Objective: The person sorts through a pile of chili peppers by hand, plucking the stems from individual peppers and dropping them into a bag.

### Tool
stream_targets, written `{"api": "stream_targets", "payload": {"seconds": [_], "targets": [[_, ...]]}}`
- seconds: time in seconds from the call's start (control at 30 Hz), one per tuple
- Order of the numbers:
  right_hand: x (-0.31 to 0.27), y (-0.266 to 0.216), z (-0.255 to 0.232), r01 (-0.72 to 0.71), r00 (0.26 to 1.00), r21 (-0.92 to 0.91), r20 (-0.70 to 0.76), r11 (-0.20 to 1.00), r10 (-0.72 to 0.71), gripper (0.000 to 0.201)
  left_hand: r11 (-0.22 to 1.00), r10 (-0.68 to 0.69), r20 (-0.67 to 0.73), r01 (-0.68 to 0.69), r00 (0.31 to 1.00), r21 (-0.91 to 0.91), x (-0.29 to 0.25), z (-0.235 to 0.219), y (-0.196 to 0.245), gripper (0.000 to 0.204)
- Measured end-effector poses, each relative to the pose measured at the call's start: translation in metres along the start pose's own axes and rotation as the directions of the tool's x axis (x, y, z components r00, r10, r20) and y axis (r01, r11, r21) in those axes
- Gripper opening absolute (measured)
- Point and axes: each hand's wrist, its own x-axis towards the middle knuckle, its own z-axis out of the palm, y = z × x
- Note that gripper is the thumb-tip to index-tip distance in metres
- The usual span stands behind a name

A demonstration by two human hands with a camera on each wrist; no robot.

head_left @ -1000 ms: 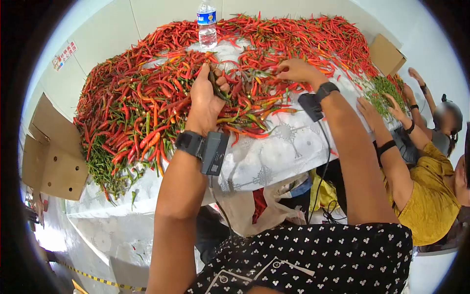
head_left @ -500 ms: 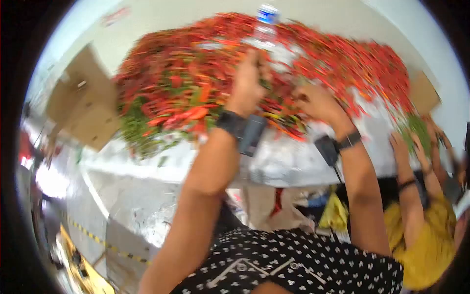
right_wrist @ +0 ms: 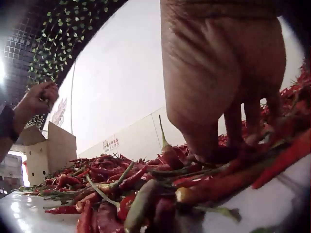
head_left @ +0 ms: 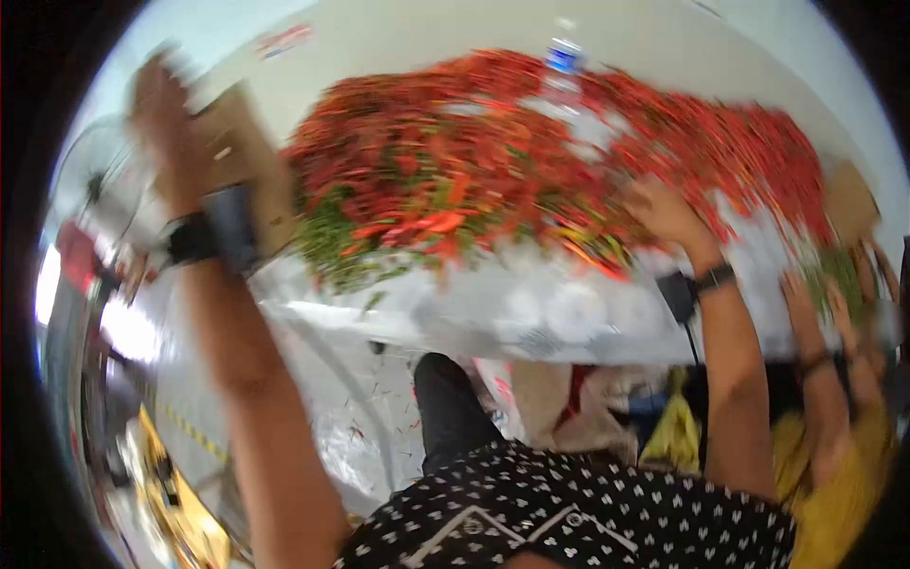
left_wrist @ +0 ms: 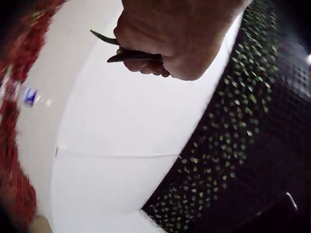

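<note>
My left hand (head_left: pixel 169 128) is raised at the far left, away from the pile and blurred in the head view. In the left wrist view its curled fingers grip dark green chili peppers (left_wrist: pixel 133 57), whose pointed ends stick out past the fist. My right hand (head_left: pixel 668 211) is over the front right part of the heap of red chili peppers (head_left: pixel 417 142). Seen from the right wrist, that hand (right_wrist: pixel 223 73) reaches down with thumb and fingers apart, fingertips among the peppers. Red and green peppers with stems (right_wrist: pixel 141 206) lie close in front of it.
Behind the left hand stands a cardboard box (head_left: pixel 270 190). A water bottle (head_left: pixel 562 71) is upright at the back of the white-covered table (head_left: pixel 559 313). At the right, another person's hands (head_left: pixel 806 299) are near green stems. A fan (head_left: pixel 95 180) is at the left.
My left hand has swung from over the chili heap up to the far left, holding the peppers. My right hand stays at the heap. The head view has shifted left.
</note>
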Motion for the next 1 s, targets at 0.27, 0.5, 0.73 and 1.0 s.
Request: {"api": "stream_targets", "payload": {"seconds": [0.27,0.5,0.73,1.0], "targets": [[-0.020,0.053,-0.058,-0.280,0.959,0.059,-0.039,0.958,0.282,0.018,0.836,-0.092,0.367,-0.128,0.926,0.533,-0.003,0.003,-0.059,0.046],[-0.005,0.060,-0.016,-0.109,0.993,-0.074,0.047,0.991,0.113,0.023,0.984,0.060,0.544,0.044,0.837,-0.176,-0.126,0.085,0.202,0.022],[0.000,0.022,-0.019,-0.183,0.940,-0.399,0.198,0.899,0.279,0.030,0.854,0.286,0.652,0.121,0.702,-0.505,-0.192,0.135,0.299,0.017],[-0.005,0.047,-0.010,-0.213,0.976,0.040,-0.036,0.976,0.215,0.015,0.836,0.231,0.845,0.346,0.482,-0.426,-0.222,0.146,0.316,0.019]]}}
